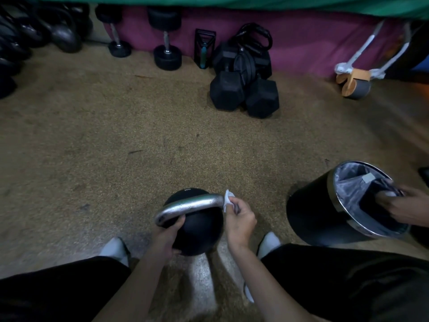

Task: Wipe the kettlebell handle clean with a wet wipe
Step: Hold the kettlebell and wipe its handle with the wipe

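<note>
Kettlebell (197,231) on floor between feet. Left hand (166,238) clasps its body; right hand (240,219) pinches wipe (227,199) against handle's (188,206) right bend. Risk: loose pinch, wipe slips off the curve.

Kettlebell (197,225) on floor (116,147) between the person's feet; bin (325,212) to its right; dumbbells (243,94) beyond, against the far wall.
</note>
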Available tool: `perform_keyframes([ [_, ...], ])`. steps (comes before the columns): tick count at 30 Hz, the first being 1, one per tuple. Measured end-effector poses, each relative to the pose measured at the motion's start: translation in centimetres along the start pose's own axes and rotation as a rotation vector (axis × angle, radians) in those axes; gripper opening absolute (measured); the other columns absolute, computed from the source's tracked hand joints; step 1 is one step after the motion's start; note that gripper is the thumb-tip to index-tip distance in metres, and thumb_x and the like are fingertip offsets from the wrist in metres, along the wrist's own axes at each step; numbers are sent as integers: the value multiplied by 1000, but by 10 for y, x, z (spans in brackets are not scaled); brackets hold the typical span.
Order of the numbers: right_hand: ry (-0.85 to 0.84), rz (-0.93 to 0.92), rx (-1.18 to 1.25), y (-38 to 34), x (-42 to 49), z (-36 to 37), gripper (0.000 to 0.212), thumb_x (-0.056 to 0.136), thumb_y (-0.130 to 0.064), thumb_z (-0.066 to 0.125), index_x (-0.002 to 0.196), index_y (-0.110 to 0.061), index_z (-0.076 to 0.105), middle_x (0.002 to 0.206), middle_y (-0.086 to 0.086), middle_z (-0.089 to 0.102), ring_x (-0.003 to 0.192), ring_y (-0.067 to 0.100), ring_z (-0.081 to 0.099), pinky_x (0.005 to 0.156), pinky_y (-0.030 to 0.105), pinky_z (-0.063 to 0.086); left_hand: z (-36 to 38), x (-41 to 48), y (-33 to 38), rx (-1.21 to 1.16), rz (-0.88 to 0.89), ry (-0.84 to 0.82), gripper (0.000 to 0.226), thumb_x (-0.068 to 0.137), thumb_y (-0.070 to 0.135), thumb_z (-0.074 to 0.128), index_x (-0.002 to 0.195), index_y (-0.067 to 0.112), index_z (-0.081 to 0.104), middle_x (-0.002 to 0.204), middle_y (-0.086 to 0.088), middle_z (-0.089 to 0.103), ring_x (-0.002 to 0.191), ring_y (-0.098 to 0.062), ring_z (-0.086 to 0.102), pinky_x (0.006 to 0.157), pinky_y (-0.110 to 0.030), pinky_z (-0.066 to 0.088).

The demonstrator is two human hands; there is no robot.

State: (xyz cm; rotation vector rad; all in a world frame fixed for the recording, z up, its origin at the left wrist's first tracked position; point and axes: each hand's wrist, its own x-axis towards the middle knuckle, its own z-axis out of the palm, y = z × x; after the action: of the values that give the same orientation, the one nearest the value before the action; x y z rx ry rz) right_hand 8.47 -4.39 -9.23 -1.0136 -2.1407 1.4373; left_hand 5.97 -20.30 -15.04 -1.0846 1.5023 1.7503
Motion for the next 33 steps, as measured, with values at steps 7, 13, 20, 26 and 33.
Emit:
perform_keyframes([
  [7, 36, 45, -17, 12, -4, 5, 15, 78, 0, 62, 85, -12, 70, 88, 1, 64, 80, 15, 59, 67, 5, 38, 0, 1, -1, 13, 3, -5, 69, 81, 31, 83, 140, 20, 50, 143, -14, 55, 131, -42, 50, 85, -64, 51],
  [13, 52, -12, -3, 8, -7, 6, 15, 77, 0, 60, 82, -12, 66, 86, -1, 61, 78, 11, 57, 67, 2, 37, 0, 5, -1, 27, -13, 8, 73, 80, 32, 84, 142, 21, 47, 146, -14, 53, 132, -43, 49, 90, -66, 50],
  [20, 28, 7, -25, 21, -9, 10, 15, 78, 3, 61, 81, -11, 64, 87, 3, 61, 78, 14, 57, 69, 9, 42, -1, 7, -3, 19, 0, 5, 68, 80, 30, 84, 139, 22, 50, 144, -14, 54, 131, -44, 49, 90, -68, 49],
  [26, 48, -68, -16, 13, -10, 7, 16, 77, 5, 60, 83, -9, 65, 87, 2, 59, 77, 11, 57, 67, 2, 39, -2, 9, -3, 7, -2, 11, 77, 75, 32, 87, 141, 22, 49, 143, -13, 55, 130, -43, 51, 81, -64, 54],
  [33, 8, -15, -44, 20, -15, 9, 16, 80, 4, 60, 81, -11, 65, 88, 2, 60, 75, 7, 56, 65, 2, 37, -3, 9, -4, 15, 9, -5, 79, 77, 35, 85, 144, 24, 45, 146, -12, 53, 132, -42, 49, 79, -59, 53],
])
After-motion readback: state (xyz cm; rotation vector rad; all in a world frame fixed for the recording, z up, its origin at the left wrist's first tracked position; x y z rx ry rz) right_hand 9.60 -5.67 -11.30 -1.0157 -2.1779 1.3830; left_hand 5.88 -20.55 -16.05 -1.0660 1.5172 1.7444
